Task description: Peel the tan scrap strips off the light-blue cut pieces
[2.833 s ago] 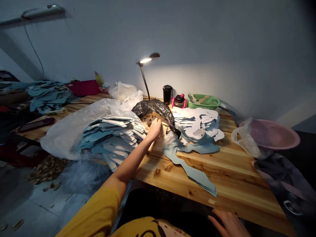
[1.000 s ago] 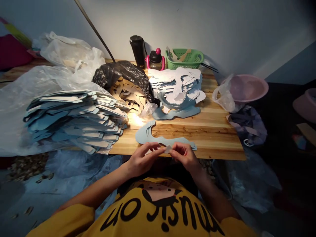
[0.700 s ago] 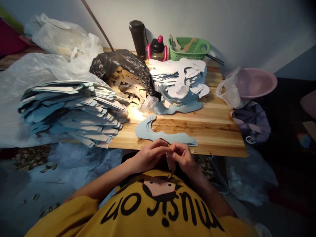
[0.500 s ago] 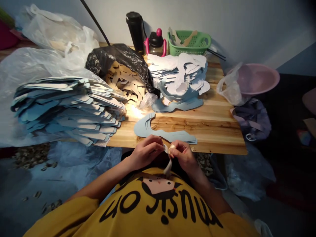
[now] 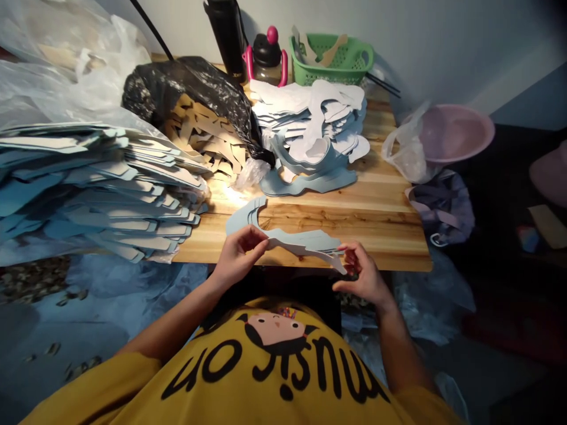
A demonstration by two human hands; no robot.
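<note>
My left hand [image 5: 238,255] pinches the near edge of a thin, curved cut-out piece [image 5: 337,264] with a pale underside, lifted slightly at the table's front edge. Under and behind it lie several overlapping light-blue curved pieces [image 5: 241,218] of the same kind. My right hand [image 5: 365,277] is at the piece's right end, thumb and fingers apart, the fingertips close to or touching its tip. Whether the material is leather or something like it, I cannot tell. Beyond them rests another small heap of blue curved pieces [image 5: 310,183].
A large stack of blue-and-white pieces [image 5: 88,195] fills the table's left. Behind are a black plastic bag [image 5: 195,82] with tan strips [image 5: 212,136], white cut-outs [image 5: 310,112], a black flask [image 5: 225,41], a pink-handled bottle [image 5: 266,56] and a green basket [image 5: 330,74]. A pink basin [image 5: 465,133] stands right.
My hands were together near my chest with a small pale strip; that strip is no longer in them. They have parted, the left now gripping a cut-out piece. The view has shifted slightly.
</note>
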